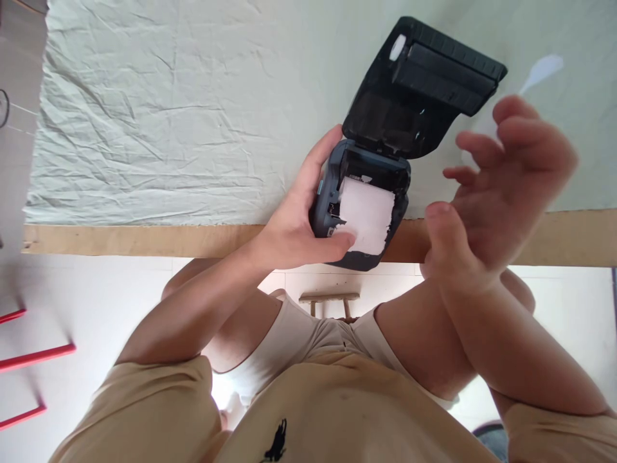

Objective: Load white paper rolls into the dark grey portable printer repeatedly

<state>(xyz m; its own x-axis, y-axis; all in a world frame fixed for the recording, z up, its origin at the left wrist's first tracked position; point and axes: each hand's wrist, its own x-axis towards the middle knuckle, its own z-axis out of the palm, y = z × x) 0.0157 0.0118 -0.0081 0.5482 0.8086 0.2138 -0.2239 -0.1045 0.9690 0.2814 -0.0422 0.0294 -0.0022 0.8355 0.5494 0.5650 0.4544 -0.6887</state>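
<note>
As the left hand grips a dark portable printer over the table's wooden edge, its thumb rests on the lower-left corner of a white paper roll in the open compartment. Most of the other fingers are lost from sight beneath the casing, and small markings beside the roll are unreadable. The lid stands swung back above a pale cloth. At right, the empty right hand hangs apart, fingers loosely curled, partly covering a blurred white strip whose full outline cannot be made out.
</note>
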